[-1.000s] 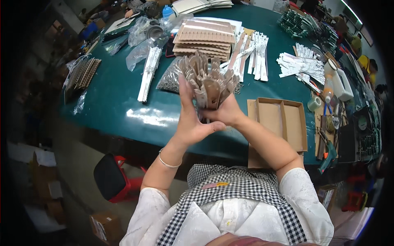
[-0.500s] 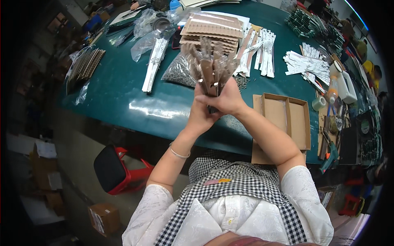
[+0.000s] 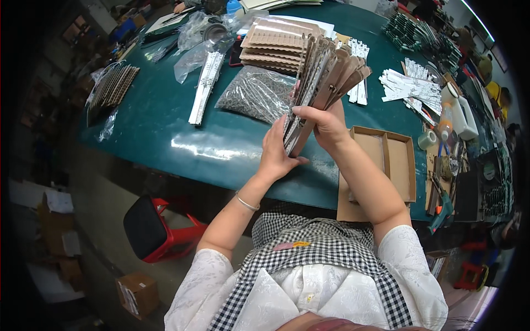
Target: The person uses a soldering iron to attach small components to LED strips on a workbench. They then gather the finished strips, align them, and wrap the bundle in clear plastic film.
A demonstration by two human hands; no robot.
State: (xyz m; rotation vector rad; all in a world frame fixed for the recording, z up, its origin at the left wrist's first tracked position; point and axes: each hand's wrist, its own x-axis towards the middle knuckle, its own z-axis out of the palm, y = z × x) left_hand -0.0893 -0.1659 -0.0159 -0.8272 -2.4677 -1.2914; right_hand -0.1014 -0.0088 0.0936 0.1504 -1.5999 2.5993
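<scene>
Both hands hold a thick bundle of long brown strips (image 3: 320, 91) over the table's front edge. Its upper end leans right and fans out, and small shiny metal bits show on some strips. Around the bundle's middle, my right hand (image 3: 332, 127) is closed, its thumb across the front. My left hand (image 3: 274, 155) grips the lower end from the left, with its thumb beneath; part of its fingers is hidden behind the strips. Behind the bundle lie a clear bag of small grey pieces (image 3: 254, 94) and a stack of tan ridged cards (image 3: 276, 41).
On the green table (image 3: 149, 124) lie white printed strips (image 3: 207, 88), with another white pile (image 3: 411, 85) at right. An open divided cardboard box (image 3: 409, 165) sits beside my right forearm. Farther right are a tape roll (image 3: 427, 139), a white jug (image 3: 467, 118) and a green power tool (image 3: 441, 212).
The bundle has swung from upright to leaning right. My right hand has moved up and right along it, away from my left hand, which stays at the lower end.
</scene>
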